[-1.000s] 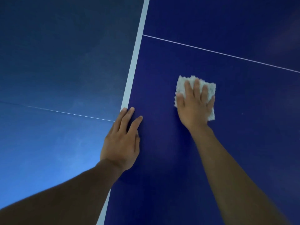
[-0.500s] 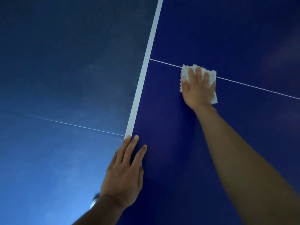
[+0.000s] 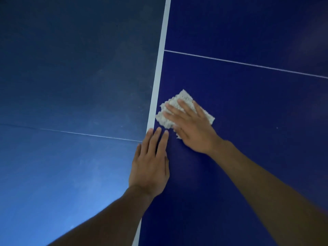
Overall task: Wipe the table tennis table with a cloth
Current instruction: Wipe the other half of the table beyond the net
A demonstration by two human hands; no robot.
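The dark blue table tennis table (image 3: 248, 107) fills the right of the head view, its white edge stripe (image 3: 160, 55) running top to bottom. A small white textured cloth (image 3: 184, 101) lies flat on it, close to the stripe. My right hand (image 3: 193, 128) presses the cloth down with straight, spread fingers pointing up-left. My left hand (image 3: 150, 162) rests flat on the table's edge just below the cloth, fingers straight, their tips almost at the cloth's lower corner.
A thin white centre line (image 3: 248, 63) crosses the table top to the right. Left of the edge stripe lies a blue floor (image 3: 62, 86) with a thin pale seam (image 3: 85, 134) and a bright patch at lower left.
My right hand has drawn the cloth back from the centre line, down and left to the edge stripe, and turned it diagonal. My left hand stayed on the edge.
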